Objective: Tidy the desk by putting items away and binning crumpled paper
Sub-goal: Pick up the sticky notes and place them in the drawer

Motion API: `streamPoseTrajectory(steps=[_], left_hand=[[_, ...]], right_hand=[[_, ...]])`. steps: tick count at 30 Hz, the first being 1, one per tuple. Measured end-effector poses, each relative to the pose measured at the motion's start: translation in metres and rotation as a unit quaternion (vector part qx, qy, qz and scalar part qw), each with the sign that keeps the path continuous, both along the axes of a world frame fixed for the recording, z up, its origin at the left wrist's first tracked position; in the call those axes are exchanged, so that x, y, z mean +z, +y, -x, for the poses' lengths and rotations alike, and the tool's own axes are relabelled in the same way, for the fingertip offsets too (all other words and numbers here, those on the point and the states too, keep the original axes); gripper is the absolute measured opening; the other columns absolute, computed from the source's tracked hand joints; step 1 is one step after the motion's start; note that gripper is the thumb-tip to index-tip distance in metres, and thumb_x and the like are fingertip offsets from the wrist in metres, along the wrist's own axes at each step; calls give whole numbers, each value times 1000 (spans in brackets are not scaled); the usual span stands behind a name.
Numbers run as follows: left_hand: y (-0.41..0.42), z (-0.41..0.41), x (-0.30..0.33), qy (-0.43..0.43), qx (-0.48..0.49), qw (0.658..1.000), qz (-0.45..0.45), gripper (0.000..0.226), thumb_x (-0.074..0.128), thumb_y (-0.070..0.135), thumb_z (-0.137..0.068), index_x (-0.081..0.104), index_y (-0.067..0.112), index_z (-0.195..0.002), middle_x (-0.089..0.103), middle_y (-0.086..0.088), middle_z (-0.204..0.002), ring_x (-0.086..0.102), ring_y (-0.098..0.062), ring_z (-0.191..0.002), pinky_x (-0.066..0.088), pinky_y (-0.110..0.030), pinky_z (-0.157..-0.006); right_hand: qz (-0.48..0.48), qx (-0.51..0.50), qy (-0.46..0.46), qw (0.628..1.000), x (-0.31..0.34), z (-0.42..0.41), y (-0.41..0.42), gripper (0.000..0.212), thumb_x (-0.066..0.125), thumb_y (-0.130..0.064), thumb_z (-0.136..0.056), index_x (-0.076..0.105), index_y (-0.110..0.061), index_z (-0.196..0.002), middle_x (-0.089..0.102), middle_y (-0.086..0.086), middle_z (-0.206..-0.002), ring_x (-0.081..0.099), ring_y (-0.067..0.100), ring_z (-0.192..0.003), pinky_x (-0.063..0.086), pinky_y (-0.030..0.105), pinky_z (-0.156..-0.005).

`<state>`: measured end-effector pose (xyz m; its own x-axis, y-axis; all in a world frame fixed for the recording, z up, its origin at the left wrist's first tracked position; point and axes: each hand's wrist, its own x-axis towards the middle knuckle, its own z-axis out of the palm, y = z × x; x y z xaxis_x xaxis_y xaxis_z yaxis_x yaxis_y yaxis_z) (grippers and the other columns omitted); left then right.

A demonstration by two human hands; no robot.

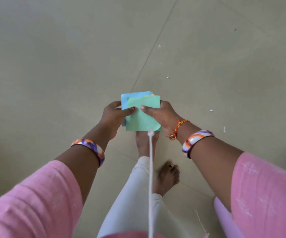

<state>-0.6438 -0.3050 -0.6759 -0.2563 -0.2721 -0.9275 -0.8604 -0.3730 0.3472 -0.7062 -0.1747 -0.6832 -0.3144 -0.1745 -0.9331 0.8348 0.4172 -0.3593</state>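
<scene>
Hands together, we pinched a stack of coloured papers [143, 115] above the tiled floor [53, 66], left hand [116, 114] gripping its left edge, right hand [162, 114] its right edge.

The floor [53, 66] is a pale beige tiled surface, with thin dark grout lines running diagonally from the upper centre of the frame toward the middle and across the lower right. Small white scraps [211, 110] lie scattered on it at the right of the frame, with one dark speck [235, 29] at the upper right. Two bare feet [168, 177] stand on the floor at lower centre.
</scene>
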Motion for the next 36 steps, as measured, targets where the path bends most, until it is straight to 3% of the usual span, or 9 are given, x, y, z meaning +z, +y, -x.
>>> streamPoseTrajectory(steps=[2,4,7,11,20,26,30,33,36], left_hand=[[4,-12,39,25,13,999,-17,17,69,5,-79,60,10,-93,65,-5,-88,62,-22,-82,52,-26,-66],[8,-31,83,36,63,997,-11,15,64,2,-82,57,14,-83,62,-3,-82,62,-16,-72,53,-19,-54],[9,-65,150,59,160,985,-3,15,63,-1,-83,56,12,-83,62,-5,-82,62,-16,-71,54,-19,-51],[4,-125,239,81,311,947,23,13,61,-2,-84,56,8,-91,63,-7,-86,63,-20,-78,55,-30,-65],[-37,-269,455,120,535,796,257,11,63,1,-83,59,11,-87,64,-6,-83,60,-18,-76,50,-32,-69],[-43,-357,592,87,563,685,454,11,65,8,-81,64,16,-90,68,-6,-84,62,-16,-76,51,-33,-73],[-27,-404,654,69,618,597,507,17,65,7,-81,62,13,-97,64,-6,-77,62,-15,-71,55,-34,-69],[-4,-444,684,37,666,537,517,20,63,1,-83,58,7,-101,63,-11,-79,62,-24,-80,54,-41,-72],[24,-475,699,-20,719,475,507,27,61,-4,-83,54,-4,-109,59,-13,-83,59,-25,-82,51,-33,-64]], right_hand=[[6,55,8,998,36,-4,4,28,70,-9,-80,64,-2,-106,68,17,-108,66,27,-94,53,41,-89],[13,120,20,992,80,-9,2,26,70,-11,-81,64,-5,-105,68,14,-107,66,25,-93,53,38,-88],[21,236,44,970,150,-20,-14,21,70,-13,-81,64,-12,-101,68,12,-107,66,25,-95,53,38,-89],[37,393,100,913,245,-43,-61,23,69,-12,-80,61,-15,-101,67,11,-103,65,28,-99,51,40,-90],[212,632,131,734,463,-172,-206,31,60,5,-82,60,-7,-111,67,17,-108,66,28,-93,51,42,-88],[356,718,101,590,607,-263,-269,33,66,1,-80,57,-10,-110,70,1,-84,67,7,-63,57,29,-63],[417,742,49,522,672,-327,-280,19,65,-5,-82,61,-17,-96,70,1,-87,66,10,-65,55,30,-64],[433,785,17,443,704,-388,-277,14,62,-5,-84,61,-16,-92,69,2,-85,65,11,-61,55,26,-59],[432,824,13,365,717,-442,-262,11,60,-3,-85,61,-13,-90,66,5,-82,63,11,-55,54,20,-51]])
